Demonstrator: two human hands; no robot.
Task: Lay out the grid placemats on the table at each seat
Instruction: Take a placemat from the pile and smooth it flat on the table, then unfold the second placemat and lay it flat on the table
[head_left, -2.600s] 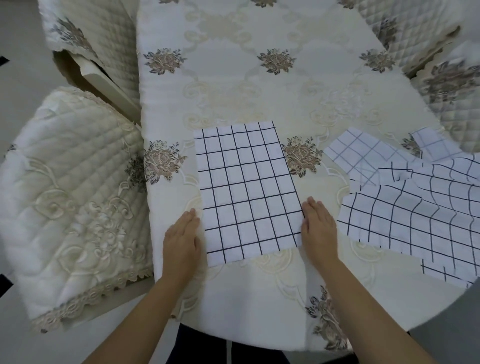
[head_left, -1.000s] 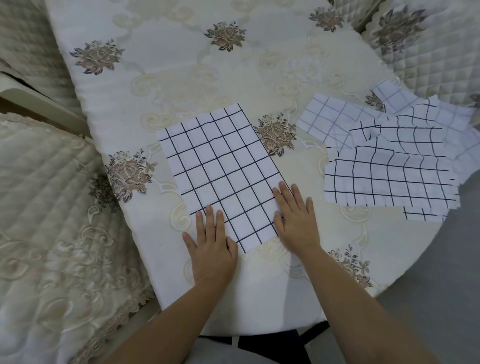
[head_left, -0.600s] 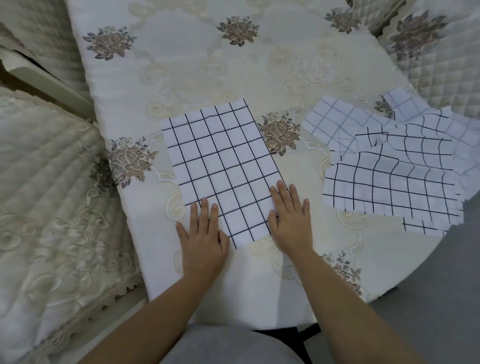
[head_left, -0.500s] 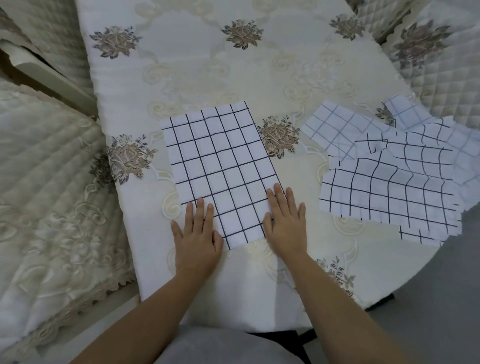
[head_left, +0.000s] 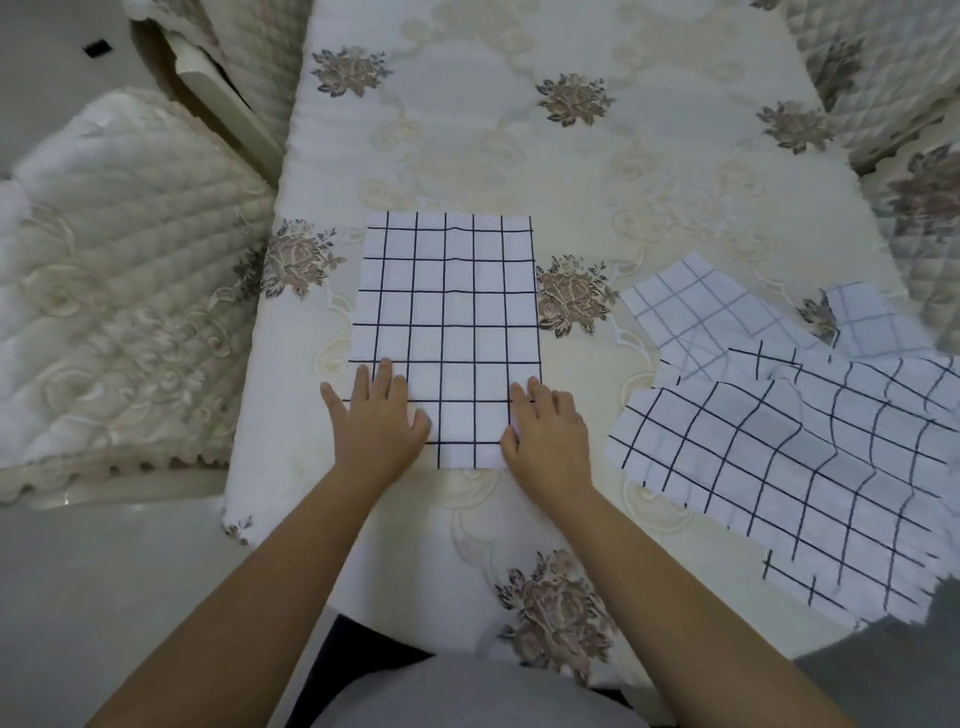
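Placemat (head_left: 447, 322) is sitting square to bench (head_left: 675, 171) now, not skewed; left hand (head_left: 376, 421), right hand (head_left: 548, 436) pressing it flat-fingered; this seat is looking nearly done.

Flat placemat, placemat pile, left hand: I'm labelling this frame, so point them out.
flat placemat (head_left: 457, 312), head view, bare middle.
placemat pile (head_left: 779, 467), head view, top sheet.
left hand (head_left: 379, 421), head view, back of hand.

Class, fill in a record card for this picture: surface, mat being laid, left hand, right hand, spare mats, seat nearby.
surface: table covered by a cream tablecloth with flower motifs
mat being laid: grid placemat, flat, close to the table's near edge
left hand: fingers straight, pressing the mat's near left corner
right hand: fingers straight, pressing its near right corner
spare mats: pile of grid placemats, overlapping and rumpled, to the right
seat nearby: quilted chair at the left
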